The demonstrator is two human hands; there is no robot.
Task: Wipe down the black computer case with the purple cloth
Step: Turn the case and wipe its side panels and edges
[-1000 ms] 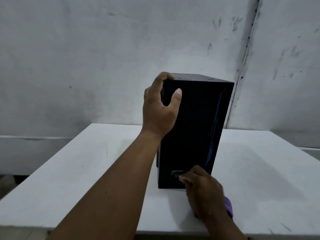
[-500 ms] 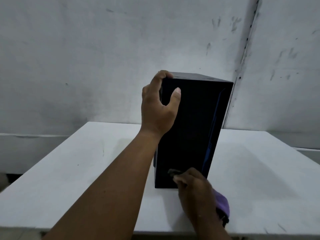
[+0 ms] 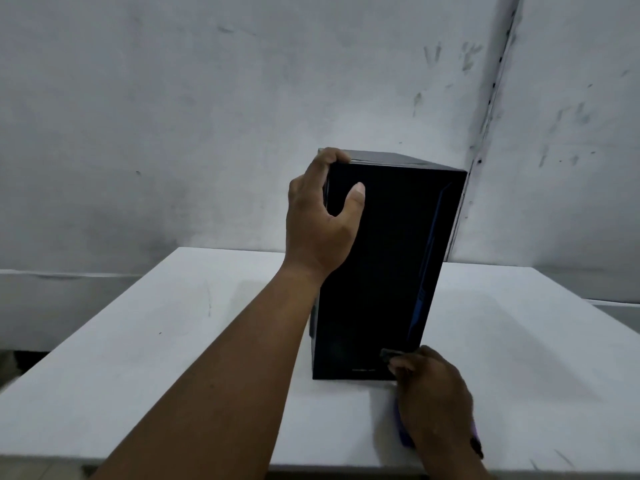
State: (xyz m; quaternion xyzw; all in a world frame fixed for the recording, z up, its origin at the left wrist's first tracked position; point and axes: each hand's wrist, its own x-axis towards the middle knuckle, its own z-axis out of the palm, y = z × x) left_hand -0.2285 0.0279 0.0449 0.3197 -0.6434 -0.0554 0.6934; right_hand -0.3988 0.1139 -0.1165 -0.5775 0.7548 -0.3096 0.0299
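The black computer case (image 3: 384, 271) stands upright on the white table (image 3: 156, 358), its glossy front panel facing me. My left hand (image 3: 318, 223) grips its top left corner, fingers over the top edge and thumb on the front. My right hand (image 3: 433, 393) is at the case's bottom right corner, fingers curled against the lower front. It holds the purple cloth (image 3: 403, 434), mostly hidden under the palm, with bits showing beside the wrist.
A grey, scuffed wall rises behind the table, with a dark vertical seam (image 3: 491, 109) right of the case. The table's front edge (image 3: 311, 467) runs just under my forearms. A low ledge (image 3: 52, 275) shows at the left.
My right hand with the cloth has slid right along the bottom of the front panel to its right corner. My left hand keeps its grip on the top corner.
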